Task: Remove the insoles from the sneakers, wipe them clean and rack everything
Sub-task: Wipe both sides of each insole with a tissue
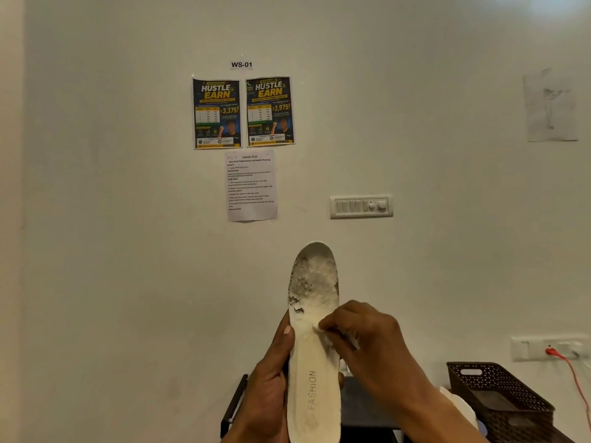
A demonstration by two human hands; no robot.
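"White insole, head view: where was it?"

"It was held upright in front of the wall, low in the centre of the view, toe end up and heel end running off the bottom edge. The word FASHION was printed along the heel half. The toe half showed grey, flaked patches."

"State of the left hand?"

"It gripped the insole by the lower left edge. The thumb lay along that edge on the printed face, and the fingers wrapped round behind, with one fingertip showing at the right edge."

"And the right hand?"

"Its fingers were curled and pinched a small white wipe, pressing it against the middle of the insole's printed face."

"What lay below the hands?"

"A black rack was partly visible behind the wrists. To its right stood a brown perforated basket, and a pale object between them was too hidden to identify."

"Wall fittings?"

"A label reading WS-01 sat at the top. Two matching dark posters hung side by side beneath it, and a printed instruction sheet hung just under them. A white switch panel was mounted to the right of the sheet. A faint pencil sketch on paper hung at the far right. Lower on that side, a red cable ran down from a socket plate above the basket."
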